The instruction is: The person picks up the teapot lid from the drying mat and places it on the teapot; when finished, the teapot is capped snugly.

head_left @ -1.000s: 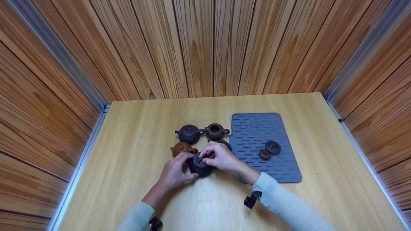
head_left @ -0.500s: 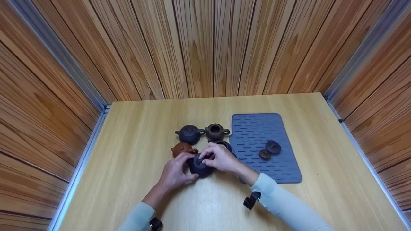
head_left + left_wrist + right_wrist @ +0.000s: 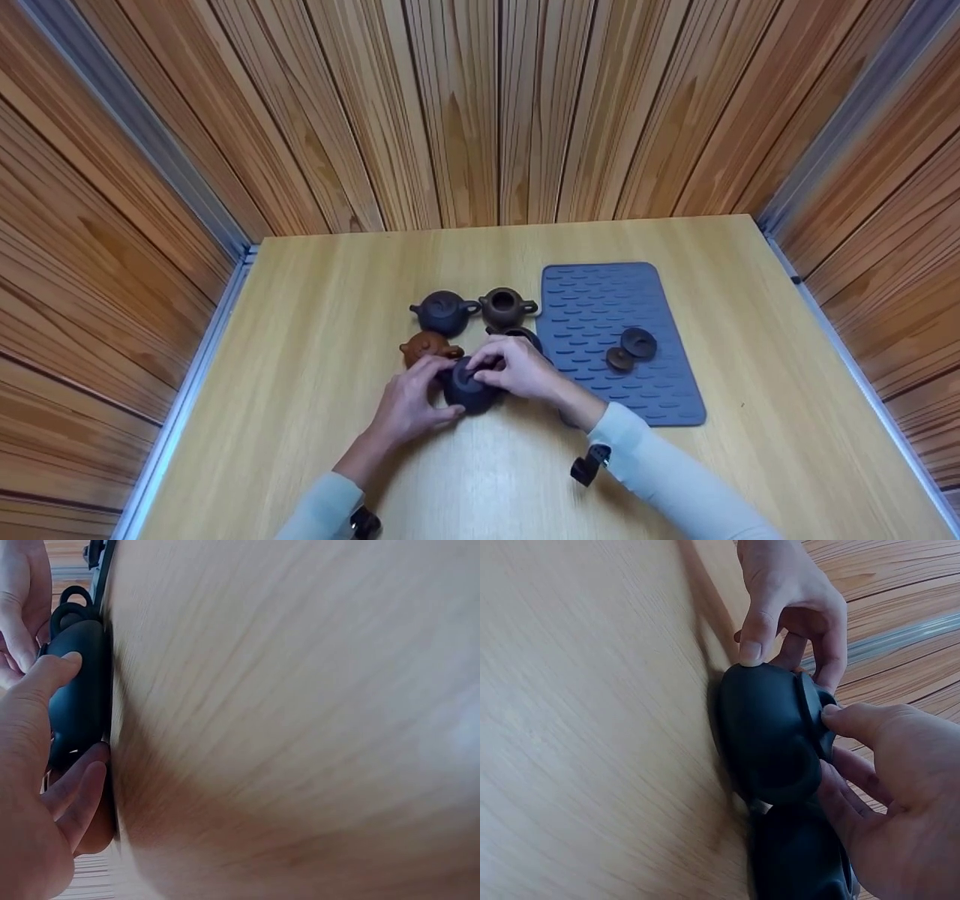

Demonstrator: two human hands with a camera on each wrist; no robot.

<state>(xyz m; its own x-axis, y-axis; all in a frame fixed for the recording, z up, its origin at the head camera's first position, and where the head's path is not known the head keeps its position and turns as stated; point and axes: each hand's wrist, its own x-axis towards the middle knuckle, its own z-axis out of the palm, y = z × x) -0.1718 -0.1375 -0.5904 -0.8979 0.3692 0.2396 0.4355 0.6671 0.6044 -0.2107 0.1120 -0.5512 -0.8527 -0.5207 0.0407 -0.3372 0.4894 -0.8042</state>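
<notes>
A dark, round-bellied teapot [image 3: 469, 400] stands on the table at the near end of a cluster of small teapots. Thumb and fingers of my left hand [image 3: 409, 399] grip its body from the left. My right hand [image 3: 523, 369] reaches over from the other side and pinches the knob of the dark lid [image 3: 808, 701], which sits over the pot's mouth. In the right wrist view the pot's looped handle points toward a second dark teapot [image 3: 791, 855]. An orange-brown teapot [image 3: 425, 347] stands just beyond my left fingertips.
Farther back are a lidded dark teapot [image 3: 442, 315] and a brown teapot [image 3: 500, 321] with its mouth uncovered. On the grey ridged mat [image 3: 592, 300] to the right lie a dark lid [image 3: 639, 343] and a smaller brown lid [image 3: 620, 360]. Wood-panelled walls enclose the table.
One second ago my right hand held the lid raised over the teapot's mouth. It has come down onto the pot. My left hand keeps its grip in the same place.
</notes>
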